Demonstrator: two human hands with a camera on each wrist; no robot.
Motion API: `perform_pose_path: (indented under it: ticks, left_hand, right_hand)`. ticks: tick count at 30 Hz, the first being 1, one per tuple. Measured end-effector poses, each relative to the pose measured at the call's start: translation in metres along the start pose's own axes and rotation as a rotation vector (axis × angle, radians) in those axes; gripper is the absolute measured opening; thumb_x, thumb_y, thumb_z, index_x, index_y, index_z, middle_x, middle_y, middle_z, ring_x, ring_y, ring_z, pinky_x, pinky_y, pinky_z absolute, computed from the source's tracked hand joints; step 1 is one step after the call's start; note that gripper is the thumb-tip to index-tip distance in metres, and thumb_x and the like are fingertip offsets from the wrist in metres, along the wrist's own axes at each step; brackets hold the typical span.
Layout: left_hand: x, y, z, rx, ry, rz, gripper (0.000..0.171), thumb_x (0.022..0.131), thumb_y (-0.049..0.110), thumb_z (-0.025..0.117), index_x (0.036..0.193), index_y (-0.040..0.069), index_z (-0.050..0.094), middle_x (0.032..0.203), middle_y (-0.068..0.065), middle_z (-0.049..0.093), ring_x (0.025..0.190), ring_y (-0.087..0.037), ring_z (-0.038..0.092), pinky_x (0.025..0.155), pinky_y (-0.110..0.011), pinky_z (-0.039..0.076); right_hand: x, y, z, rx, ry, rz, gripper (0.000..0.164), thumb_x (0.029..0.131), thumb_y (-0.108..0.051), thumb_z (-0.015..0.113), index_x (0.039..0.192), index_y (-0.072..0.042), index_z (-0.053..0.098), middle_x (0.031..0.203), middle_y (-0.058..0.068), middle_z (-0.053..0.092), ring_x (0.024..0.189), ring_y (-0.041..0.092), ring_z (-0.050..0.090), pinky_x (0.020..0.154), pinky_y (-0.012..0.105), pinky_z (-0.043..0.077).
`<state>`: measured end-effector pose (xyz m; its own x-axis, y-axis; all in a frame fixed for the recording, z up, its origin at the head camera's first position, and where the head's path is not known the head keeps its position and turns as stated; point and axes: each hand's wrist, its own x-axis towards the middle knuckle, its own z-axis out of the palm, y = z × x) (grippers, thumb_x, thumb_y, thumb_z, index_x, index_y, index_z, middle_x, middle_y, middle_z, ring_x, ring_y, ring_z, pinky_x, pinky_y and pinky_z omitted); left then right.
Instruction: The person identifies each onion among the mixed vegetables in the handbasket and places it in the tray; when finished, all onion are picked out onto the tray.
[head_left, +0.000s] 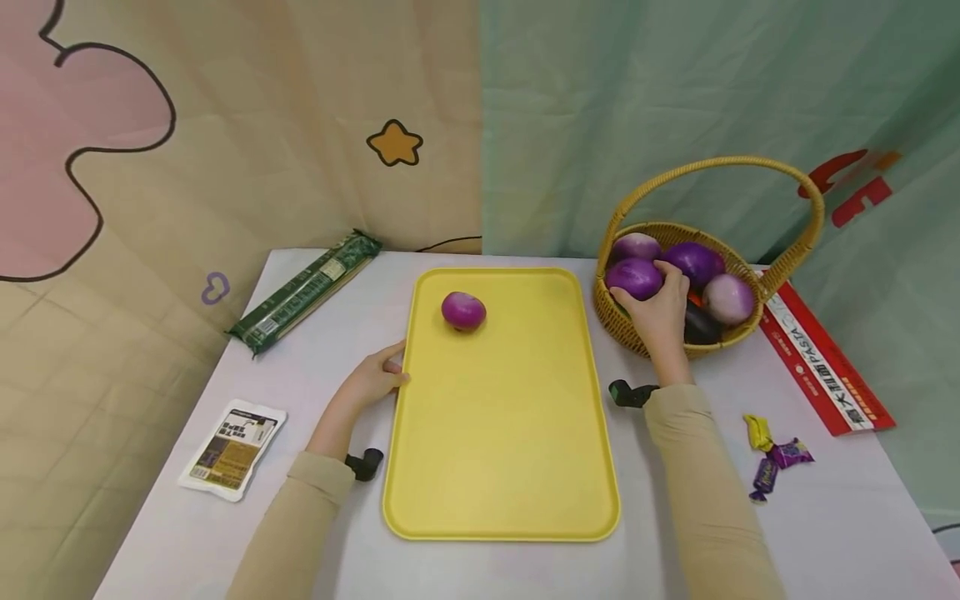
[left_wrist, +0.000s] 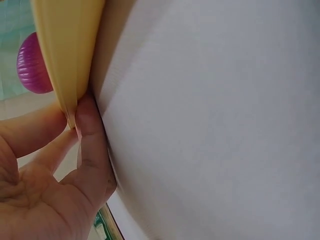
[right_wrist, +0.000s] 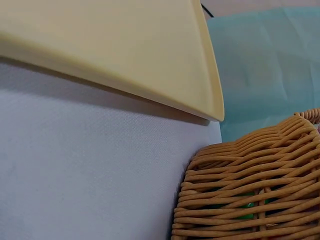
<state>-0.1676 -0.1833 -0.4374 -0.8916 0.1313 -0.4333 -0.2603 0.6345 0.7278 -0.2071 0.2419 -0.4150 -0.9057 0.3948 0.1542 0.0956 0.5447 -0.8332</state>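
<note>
A yellow tray point(head_left: 502, 417) lies on the table with one purple onion point(head_left: 463, 311) near its far left corner. My left hand point(head_left: 371, 377) pinches the tray's left rim; in the left wrist view the thumb is against the rim point(left_wrist: 70, 60) and a finger lies under it. My right hand point(head_left: 660, 312) reaches into the wicker basket point(head_left: 626, 333) and grips another purple onion point(head_left: 634, 278) between thumb and fingers. That hand is out of sight in the right wrist view, where the basket's woven side point(right_wrist: 250, 190) shows.
Beside the gripped onion, the basket holds more purple onions point(head_left: 692, 263), a pale purple one point(head_left: 727, 300) and a dark eggplant point(head_left: 701, 323). A green packet point(head_left: 307, 292) and a white pouch point(head_left: 234, 450) lie left. Right are a red pasta pack point(head_left: 821, 358) and wrapped candies point(head_left: 791, 452).
</note>
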Motion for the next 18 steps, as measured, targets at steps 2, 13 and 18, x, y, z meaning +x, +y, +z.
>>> perform_pose_path:
  ticks: [2,13,18]
  left_hand:
    - [-0.001,0.000,0.000,-0.009,0.001,0.002,0.067,0.096,0.008,0.060,0.155,0.012,0.030,0.100,-0.012,0.055,0.080,-0.017,0.055,0.073,-0.025,0.046]
    - [-0.005,-0.002,0.002,-0.013,0.003,0.000,0.067,0.096,0.005,0.059,0.155,0.007,0.029,0.099,-0.013,0.054,0.081,-0.018,0.055,0.073,-0.027,0.050]
    - [-0.002,0.000,0.004,-0.032,0.019,-0.002,0.066,0.095,0.004,0.060,0.154,0.008,0.030,0.096,-0.011,0.052,0.079,-0.017,0.054,0.074,-0.026,0.051]
  right_hand:
    - [-0.003,-0.003,-0.001,0.030,0.020,0.000,0.079,0.081,-0.032,0.080,0.142,-0.005,0.037,0.144,0.021,0.033,0.136,0.035,0.034,0.117,0.049,0.027]
    - [-0.043,-0.049,0.022,0.365,-0.104,-0.046,0.077,0.079,-0.024,0.084,0.140,-0.007,0.040,0.135,0.012,0.044,0.118,0.021,0.047,0.094,0.028,0.047]
    - [-0.046,-0.056,0.060,0.348,-0.301,0.050,0.079,0.081,-0.030,0.082,0.143,-0.008,0.039,0.140,0.015,0.044,0.123,0.030,0.046,0.102,0.044,0.046]
